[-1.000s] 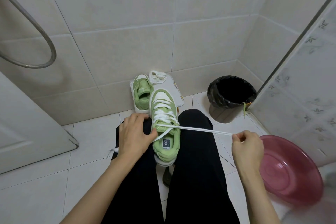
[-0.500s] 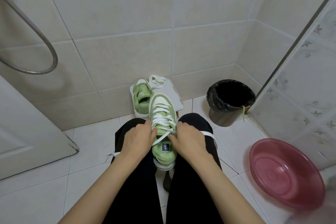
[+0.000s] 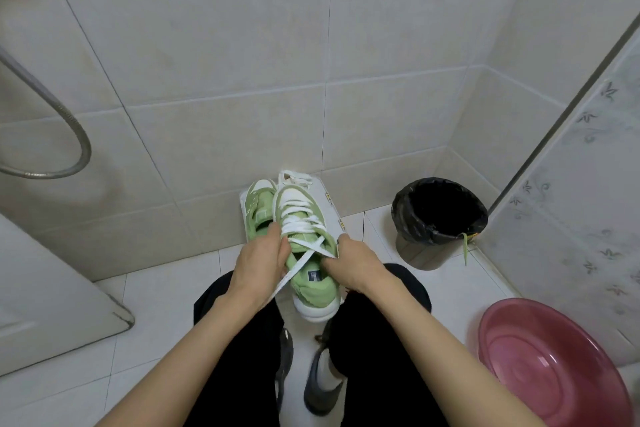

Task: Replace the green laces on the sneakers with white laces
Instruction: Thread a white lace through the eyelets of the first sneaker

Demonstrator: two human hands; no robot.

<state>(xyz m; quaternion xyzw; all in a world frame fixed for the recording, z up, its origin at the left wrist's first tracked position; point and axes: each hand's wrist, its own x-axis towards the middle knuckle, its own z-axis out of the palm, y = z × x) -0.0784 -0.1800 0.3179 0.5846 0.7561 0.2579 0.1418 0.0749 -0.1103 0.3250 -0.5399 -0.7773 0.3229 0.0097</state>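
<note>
A green sneaker point(image 3: 311, 282) threaded with a white lace point(image 3: 300, 222) is held up between my knees, toe pointing away. My left hand point(image 3: 261, 260) grips its left side and pinches a lace end that trails down past my wrist. On the sneaker's right side, my right hand point(image 3: 349, 262) has its fingers curled on the lace at the top eyelets. The second green sneaker point(image 3: 260, 205) stands behind on a white box point(image 3: 329, 201), with a loose white lace point(image 3: 294, 178) beside it. A green lace point(image 3: 465, 248) hangs over the bin rim.
A black-lined bin point(image 3: 438, 210) stands by the right wall corner. A pink basin point(image 3: 550, 367) lies on the floor at the lower right. A metal hose point(image 3: 71, 121) loops at the left, above a white door edge point(image 3: 114, 308). My feet in grey shoes point(image 3: 322, 388) are below.
My right hand came in from the far right, where it held the lace stretched out, to the sneaker's top eyelets. The sneaker has been lifted a little off my lap.
</note>
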